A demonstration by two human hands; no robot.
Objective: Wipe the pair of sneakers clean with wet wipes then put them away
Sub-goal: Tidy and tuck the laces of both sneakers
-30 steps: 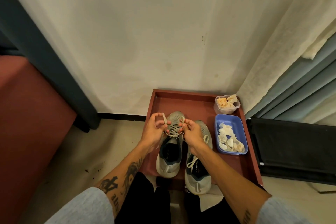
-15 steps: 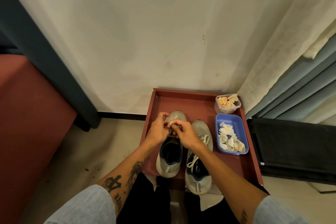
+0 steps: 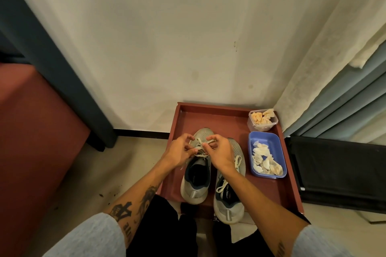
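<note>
Grey mesh, flat cream laces [image 3: 198, 148] — the fingers of my left hand [image 3: 178, 151] and right hand [image 3: 220, 151] pinch those laces over the left sneaker [image 3: 193, 193] on the red tray [image 3: 208, 108], and I judge a hard tug could jam the soft knot or drag the light shoe into the right sneaker [image 3: 228, 213].

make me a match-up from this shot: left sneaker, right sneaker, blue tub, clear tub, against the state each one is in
1 left sneaker
2 right sneaker
3 blue tub
4 clear tub

a holds orange-stained wipes
b laces pinched by left hand and right hand
c heel over the tray's near edge
d holds white wipes

Pairs: 1-b, 2-c, 3-d, 4-a
</note>
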